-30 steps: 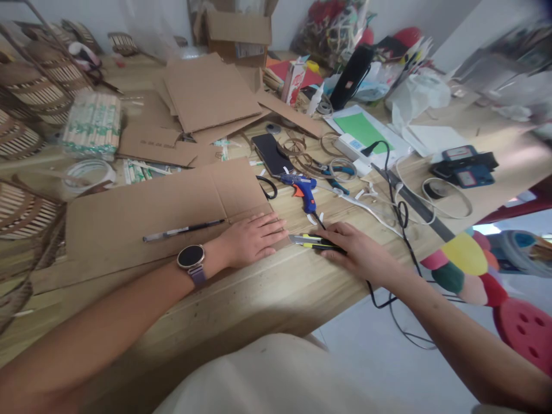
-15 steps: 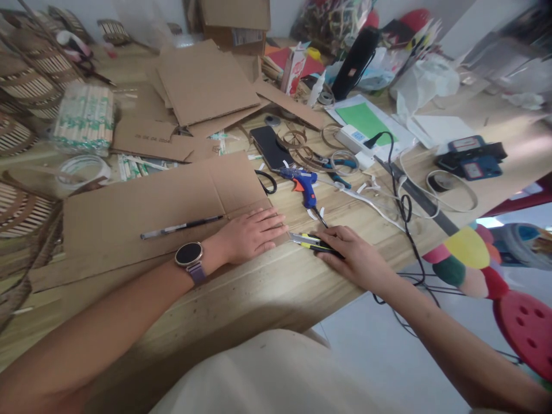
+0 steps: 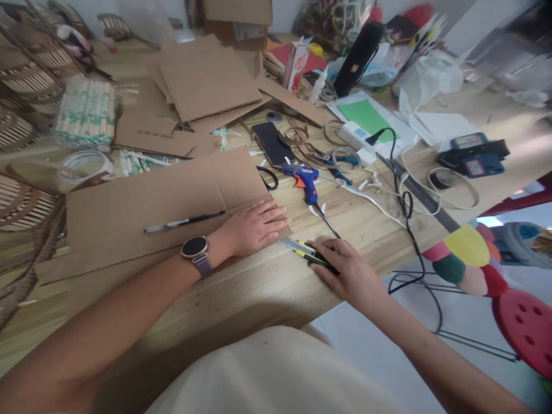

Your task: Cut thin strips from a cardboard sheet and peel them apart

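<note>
My left hand (image 3: 254,227) lies flat with fingers stretched out on the near right corner of a large cardboard sheet (image 3: 146,204); a watch is on that wrist. My right hand (image 3: 342,270) is closed around a yellow and black utility knife (image 3: 302,249), whose blade tip points left towards the cardboard's corner, close to my left fingertips. A black pen (image 3: 183,221) lies on the cardboard to the left of my left hand. A blue hot glue gun (image 3: 305,182) lies just beyond the knife.
The wooden table (image 3: 276,282) is crowded: more cardboard pieces (image 3: 207,80), a black phone (image 3: 271,144), scissors (image 3: 268,177), a power strip (image 3: 356,137) with black cables, a pack of sticks (image 3: 86,115), woven baskets (image 3: 26,92) at left. Colourful stools (image 3: 470,259) stand at right.
My right hand with the knife has slid towards me and a little left along the table. My left hand stays flat on the cardboard.
</note>
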{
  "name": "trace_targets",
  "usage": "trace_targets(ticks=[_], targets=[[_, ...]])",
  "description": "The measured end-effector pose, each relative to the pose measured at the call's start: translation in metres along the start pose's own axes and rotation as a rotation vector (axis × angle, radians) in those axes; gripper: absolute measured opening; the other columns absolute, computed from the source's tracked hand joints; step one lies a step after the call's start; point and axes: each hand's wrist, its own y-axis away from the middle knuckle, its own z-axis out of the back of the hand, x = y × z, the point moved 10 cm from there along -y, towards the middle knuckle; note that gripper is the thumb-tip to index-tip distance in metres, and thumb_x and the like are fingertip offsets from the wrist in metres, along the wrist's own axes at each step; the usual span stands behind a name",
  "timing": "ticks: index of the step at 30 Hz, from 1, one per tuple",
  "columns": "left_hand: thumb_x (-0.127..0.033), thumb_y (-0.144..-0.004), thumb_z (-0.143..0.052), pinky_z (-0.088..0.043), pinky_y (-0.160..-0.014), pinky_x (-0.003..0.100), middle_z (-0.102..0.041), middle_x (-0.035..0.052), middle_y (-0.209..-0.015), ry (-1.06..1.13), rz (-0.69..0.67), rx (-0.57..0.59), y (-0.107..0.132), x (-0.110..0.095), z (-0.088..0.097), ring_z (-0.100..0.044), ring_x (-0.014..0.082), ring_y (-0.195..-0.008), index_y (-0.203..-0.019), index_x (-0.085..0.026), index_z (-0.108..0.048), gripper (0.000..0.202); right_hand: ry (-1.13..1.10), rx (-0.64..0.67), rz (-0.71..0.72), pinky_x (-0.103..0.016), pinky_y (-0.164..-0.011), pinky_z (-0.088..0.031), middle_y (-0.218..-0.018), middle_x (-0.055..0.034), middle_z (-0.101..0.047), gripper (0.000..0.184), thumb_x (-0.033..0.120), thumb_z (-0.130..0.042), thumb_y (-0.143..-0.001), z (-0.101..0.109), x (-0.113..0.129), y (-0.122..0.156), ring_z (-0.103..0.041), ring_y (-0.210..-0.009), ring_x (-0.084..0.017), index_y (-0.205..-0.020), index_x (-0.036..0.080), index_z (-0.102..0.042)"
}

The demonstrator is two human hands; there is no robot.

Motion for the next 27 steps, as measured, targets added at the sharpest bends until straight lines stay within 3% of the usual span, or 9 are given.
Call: trace_targets(ticks=[5, 8, 14, 19, 23, 27], targets=[[-0.033, -0.109, -0.035, -0.03, -0.125, 0.048, -0.046, 0.0108, -0.16, -0.001, -0.036, -0.018, -0.002, -0.003, 0.004, -0.035, 0.0294, -0.151, -0.15, -0.017, -0.052, 0.047, -0.02, -0.016, -0.081, -0.046, -0.096, -0.057, -0.113, -0.0141, -0.067, 0.045, 0.04, -0.052, -0.099, -0.005, 0.005, -0.002, -0.065, -0.109, -0.03, -0.136, 0.018, -0.065], [-0.028, -0.11, -0.032, -0.029, -0.126, 0.048, -0.045, 0.015, -0.16, -0.037, -0.079, -0.053, 0.006, -0.006, 0.018, -0.034, 0.0298, -0.152, -0.149, -0.01, -0.051, 0.048, -0.045, -0.018, -0.114, -0.045, -0.093, -0.057, -0.111, -0.0134, -0.067, 0.046, 0.042, -0.053, -0.098, -0.005, 0.005, -0.007, -0.066, -0.106, -0.029, -0.136, 0.018, -0.065], [-0.037, -0.111, -0.029, -0.029, -0.126, 0.047, -0.045, 0.0115, -0.161, -0.123, -0.041, -0.095, 0.071, 0.004, 0.047, -0.03, 0.0262, -0.155, -0.15, -0.014, -0.05, 0.05, -0.025, -0.057, -0.148, -0.046, -0.091, -0.058, -0.113, -0.0138, -0.067, 0.049, 0.045, -0.053, -0.097, -0.001, -0.005, -0.015, -0.066, -0.105, -0.03, -0.137, 0.019, -0.064], [-0.046, -0.111, -0.026, -0.016, -0.129, 0.042, -0.039, 0.008, -0.164, -0.127, -0.014, 0.008, 0.115, 0.01, 0.03, -0.023, 0.0237, -0.157, -0.154, -0.017, -0.047, 0.055, 0.028, -0.102, -0.118, -0.048, -0.093, -0.056, -0.113, -0.0148, -0.066, 0.049, 0.045, -0.054, -0.097, 0.004, -0.012, -0.031, -0.065, -0.104, -0.032, -0.136, 0.018, -0.065], [-0.05, -0.111, -0.018, -0.014, -0.129, 0.043, -0.033, 0.0043, -0.167, -0.111, 0.035, 0.083, 0.118, 0.015, 0.014, -0.018, 0.0223, -0.159, -0.157, -0.023, -0.042, 0.058, 0.077, -0.116, -0.067, -0.05, -0.094, -0.055, -0.114, -0.0145, -0.067, 0.049, 0.044, -0.053, -0.098, 0.007, -0.01, -0.038, -0.064, -0.106, -0.032, -0.14, 0.02, -0.062], [-0.048, -0.111, -0.016, -0.012, -0.129, 0.042, -0.032, 0.0026, -0.167, -0.105, 0.057, 0.093, 0.115, 0.016, 0.014, -0.017, 0.0211, -0.159, -0.157, -0.024, -0.042, 0.058, 0.057, -0.117, -0.039, -0.048, -0.094, -0.056, -0.113, -0.0127, -0.067, 0.045, 0.042, -0.053, -0.099, 0.006, -0.007, -0.034, -0.064, -0.105, -0.03, -0.138, 0.023, -0.064]])
